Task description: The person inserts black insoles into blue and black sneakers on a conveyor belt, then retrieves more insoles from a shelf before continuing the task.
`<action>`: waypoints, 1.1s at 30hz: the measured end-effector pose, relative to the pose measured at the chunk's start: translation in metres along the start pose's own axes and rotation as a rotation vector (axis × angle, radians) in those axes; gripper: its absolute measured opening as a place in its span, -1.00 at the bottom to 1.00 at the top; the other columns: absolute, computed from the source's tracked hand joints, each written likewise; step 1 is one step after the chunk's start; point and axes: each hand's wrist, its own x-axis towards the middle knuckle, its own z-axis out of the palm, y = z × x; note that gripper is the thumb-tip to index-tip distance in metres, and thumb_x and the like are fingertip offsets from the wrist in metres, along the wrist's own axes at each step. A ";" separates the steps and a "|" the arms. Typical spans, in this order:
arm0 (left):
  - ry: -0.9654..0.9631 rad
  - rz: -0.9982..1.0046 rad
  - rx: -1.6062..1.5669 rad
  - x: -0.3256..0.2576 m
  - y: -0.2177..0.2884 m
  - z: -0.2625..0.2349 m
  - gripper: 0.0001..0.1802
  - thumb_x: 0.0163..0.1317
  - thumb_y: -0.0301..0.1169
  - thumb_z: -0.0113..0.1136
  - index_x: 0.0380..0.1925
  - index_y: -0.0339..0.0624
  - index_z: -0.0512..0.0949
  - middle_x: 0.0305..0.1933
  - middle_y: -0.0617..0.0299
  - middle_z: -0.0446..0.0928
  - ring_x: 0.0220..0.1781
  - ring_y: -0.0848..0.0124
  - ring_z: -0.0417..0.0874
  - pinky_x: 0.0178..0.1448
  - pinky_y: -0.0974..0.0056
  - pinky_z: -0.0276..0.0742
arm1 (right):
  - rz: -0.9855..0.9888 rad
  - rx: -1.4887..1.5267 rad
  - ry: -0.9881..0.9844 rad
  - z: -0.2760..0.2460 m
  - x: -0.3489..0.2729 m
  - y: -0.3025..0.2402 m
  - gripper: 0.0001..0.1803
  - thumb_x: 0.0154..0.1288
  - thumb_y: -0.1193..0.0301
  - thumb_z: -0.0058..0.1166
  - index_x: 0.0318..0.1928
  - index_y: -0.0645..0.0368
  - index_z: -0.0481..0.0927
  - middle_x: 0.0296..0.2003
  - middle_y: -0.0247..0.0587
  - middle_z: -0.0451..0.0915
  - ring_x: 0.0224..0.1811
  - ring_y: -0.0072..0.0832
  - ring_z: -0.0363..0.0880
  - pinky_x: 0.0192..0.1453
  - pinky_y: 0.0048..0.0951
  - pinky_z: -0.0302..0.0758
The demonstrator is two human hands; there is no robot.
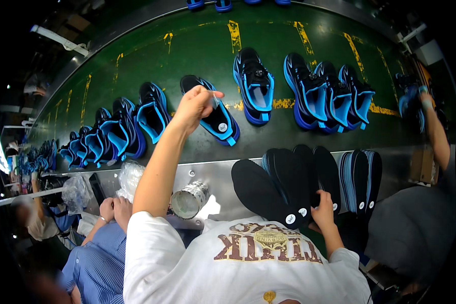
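My left hand (193, 107) is closed in a fist over a black and blue sneaker (230, 121) on the green surface. A small pale bit shows by its thumb; what the fingers pinch is hidden. Inside that sneaker lies a black insole (215, 120) with a round white label at the heel. At the lower right, my right hand (325, 214) has its fingers closed round the heel end of a black insole (325, 169). To its left fans a stack of black insoles (258, 187). Another sneaker (254, 88) stands just right of my left hand.
More sneakers stand in a row at left (119, 129) and right (309, 93). Blue-edged insole stacks (358, 175) sit on the metal ledge. A foil-wrapped cup (189, 200) and clear plastic bags (130, 177) are at left. Co-workers sit close on both sides.
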 end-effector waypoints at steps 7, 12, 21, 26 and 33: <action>0.264 0.525 1.097 0.055 -0.048 0.050 -0.75 0.23 -0.28 -0.07 -0.51 -0.23 0.26 -0.64 -0.06 0.44 -0.64 0.01 0.44 -0.57 0.09 0.30 | 0.176 0.688 0.074 -0.091 0.005 -0.008 -0.62 0.16 0.42 -0.13 0.01 0.29 0.32 -0.24 -0.24 0.32 -0.35 -0.59 0.26 -0.25 -0.60 0.28; 0.086 0.597 1.563 0.072 -0.051 0.054 -0.55 0.15 -0.07 0.01 -0.10 -0.15 0.29 -0.51 -0.02 0.50 -0.49 0.01 0.53 -0.44 0.04 0.42 | 0.108 0.404 0.100 -0.149 0.028 -0.029 -0.59 0.33 0.31 -0.25 0.04 0.37 0.36 -0.12 -0.13 0.45 -0.20 -0.59 0.37 -0.13 -0.62 0.29; 0.038 0.387 1.145 0.116 -0.011 0.065 -0.50 0.06 -0.02 0.05 -0.08 -0.10 0.48 -0.33 -0.05 0.55 -0.30 0.06 0.56 -0.21 0.17 0.45 | -0.327 0.345 0.455 -0.195 0.117 -0.146 -0.88 0.08 0.59 0.05 -0.35 0.40 0.56 -0.05 -0.07 0.46 -0.31 -0.63 0.45 -0.30 -0.65 0.36; -0.003 0.136 0.701 0.120 -0.028 0.055 -0.49 0.05 -0.01 0.10 -0.48 -0.35 0.56 -0.67 0.27 0.39 -0.59 0.50 0.37 -0.48 0.39 0.28 | -0.723 -0.114 0.281 -0.152 0.145 -0.182 -0.96 -0.14 0.56 0.07 -0.60 0.29 0.51 -0.31 -0.13 0.56 -0.40 -0.26 0.46 -0.28 -0.37 0.43; 0.224 0.068 0.408 0.105 -0.056 0.082 -0.53 0.07 -0.07 0.13 -0.67 -0.32 0.49 -0.73 0.33 0.32 -0.70 0.58 0.23 -0.64 0.39 0.10 | -0.812 -0.330 0.169 -0.126 0.162 -0.208 -0.92 -0.17 0.48 0.02 -0.65 0.24 0.51 -0.55 -0.22 0.49 -0.45 -0.30 0.43 -0.28 -0.37 0.41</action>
